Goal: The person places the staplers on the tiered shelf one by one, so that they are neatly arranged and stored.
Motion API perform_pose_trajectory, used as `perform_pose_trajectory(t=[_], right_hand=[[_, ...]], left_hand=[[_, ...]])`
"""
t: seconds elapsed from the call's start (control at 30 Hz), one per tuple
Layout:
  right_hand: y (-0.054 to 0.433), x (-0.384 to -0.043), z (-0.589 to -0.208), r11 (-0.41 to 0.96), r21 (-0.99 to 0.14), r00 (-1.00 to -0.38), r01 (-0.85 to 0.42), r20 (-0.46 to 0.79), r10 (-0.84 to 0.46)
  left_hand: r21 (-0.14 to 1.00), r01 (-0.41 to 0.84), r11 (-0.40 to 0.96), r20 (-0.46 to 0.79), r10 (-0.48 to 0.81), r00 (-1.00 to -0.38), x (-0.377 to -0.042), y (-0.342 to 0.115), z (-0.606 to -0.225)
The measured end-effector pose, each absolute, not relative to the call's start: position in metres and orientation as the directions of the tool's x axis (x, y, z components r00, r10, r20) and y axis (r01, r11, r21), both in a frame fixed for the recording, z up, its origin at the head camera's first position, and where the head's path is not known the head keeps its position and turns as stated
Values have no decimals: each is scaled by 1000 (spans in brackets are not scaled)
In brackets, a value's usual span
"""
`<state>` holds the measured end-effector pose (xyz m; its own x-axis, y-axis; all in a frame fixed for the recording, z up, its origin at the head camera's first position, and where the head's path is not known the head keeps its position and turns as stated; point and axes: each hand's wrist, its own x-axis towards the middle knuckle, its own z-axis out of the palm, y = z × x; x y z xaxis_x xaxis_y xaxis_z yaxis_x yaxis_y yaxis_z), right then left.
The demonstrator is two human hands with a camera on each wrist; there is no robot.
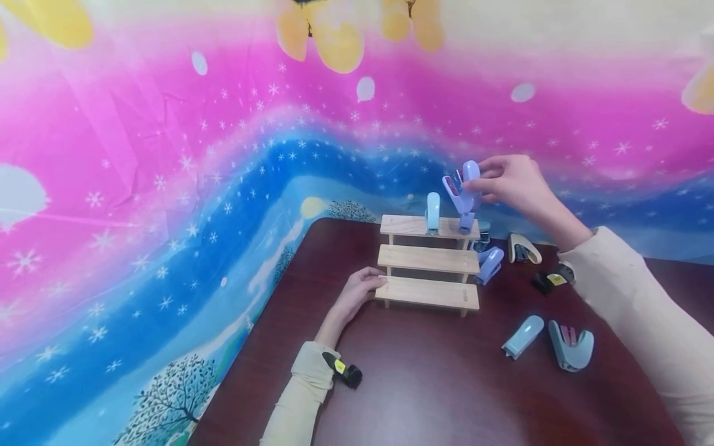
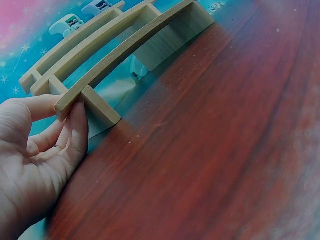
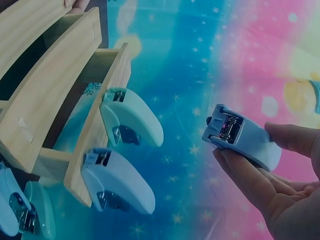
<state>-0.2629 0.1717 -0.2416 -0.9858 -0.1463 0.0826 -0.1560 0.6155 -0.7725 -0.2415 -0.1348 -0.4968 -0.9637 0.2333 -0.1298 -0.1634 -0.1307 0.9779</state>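
Observation:
A three-tier wooden rack (image 1: 426,291) stands on the dark table. My left hand (image 1: 359,291) pinches the left end of its lowest shelf; in the left wrist view, that hand (image 2: 45,155) has thumb and fingers on the board's end. Above the top shelf's right end, my right hand (image 1: 510,183) holds a purple mini stapler (image 1: 472,170) between thumb and fingers. The held stapler (image 3: 252,145) is apart from the rack in the right wrist view. On the top shelf stand a mint stapler (image 3: 137,115) and another purple stapler (image 3: 122,180), side by side.
Right of the rack lie a purple stapler (image 1: 489,265) and a cream stapler (image 1: 524,249), with a teal one (image 1: 482,230) partly hidden behind the rack. Two light blue staplers (image 1: 523,336) (image 1: 573,350) lie nearer the front right. A patterned cloth (image 1: 223,155) hangs behind the table.

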Motion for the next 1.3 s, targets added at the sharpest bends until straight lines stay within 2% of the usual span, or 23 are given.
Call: perform_pose_trajectory(t=[0.23,0.97,1.3], right_hand=[[152,-267,-246,614,-768,-983,-180,114,-146],[90,-291,-273,529,-837,-988,-139,80,-134],[70,-304,-291,611,-774,-986,-165,114,-121]], left_hand=[[978,-169,-121,-137,234,-963,-243,-136,-498],[979,-168,-113,-138,230,-963,-243,-136,-498],[978,-172,-114,-142,234,-962,-242,-136,-496]])
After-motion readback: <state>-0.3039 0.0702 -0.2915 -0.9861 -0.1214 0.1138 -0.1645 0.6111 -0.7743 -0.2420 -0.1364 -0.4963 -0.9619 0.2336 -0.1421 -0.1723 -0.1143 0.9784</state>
